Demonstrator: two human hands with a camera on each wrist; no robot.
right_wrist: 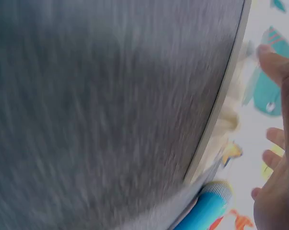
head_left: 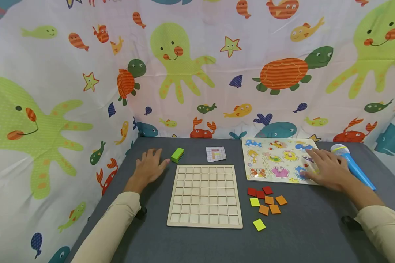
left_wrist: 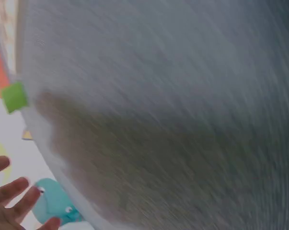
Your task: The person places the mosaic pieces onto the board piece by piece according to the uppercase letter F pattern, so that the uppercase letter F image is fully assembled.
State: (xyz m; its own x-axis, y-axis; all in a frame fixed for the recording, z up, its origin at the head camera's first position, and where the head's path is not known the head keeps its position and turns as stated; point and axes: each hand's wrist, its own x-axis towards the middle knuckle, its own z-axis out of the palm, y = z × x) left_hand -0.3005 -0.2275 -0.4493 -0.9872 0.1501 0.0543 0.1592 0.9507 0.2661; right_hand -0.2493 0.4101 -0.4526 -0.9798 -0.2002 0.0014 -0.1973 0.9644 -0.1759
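My left hand point(head_left: 148, 168) is over the dark table's left side with fingers spread and nothing in it. Just right of its thumb lies a small lime-green block point(head_left: 177, 155), which the left wrist view also catches at its edge. My right hand point(head_left: 329, 168) hovers over or rests on the right part of a sea-animal puzzle board point(head_left: 263, 160); contact cannot be told. Its fingers are loosely extended and hold nothing. A blue toy microphone point(head_left: 357, 168) lies close to the right of that hand. Between the hands sits a wooden grid board point(head_left: 204, 197) with bare square cells.
Right of the grid board lie several loose square tiles: red point(head_left: 260, 194), orange point(head_left: 274, 209) and yellow point(head_left: 259, 224). A small card point(head_left: 216, 154) with a coloured grid pattern is behind the board. Cloth point(head_left: 197, 73) printed with sea animals rises behind the table and along its sides.
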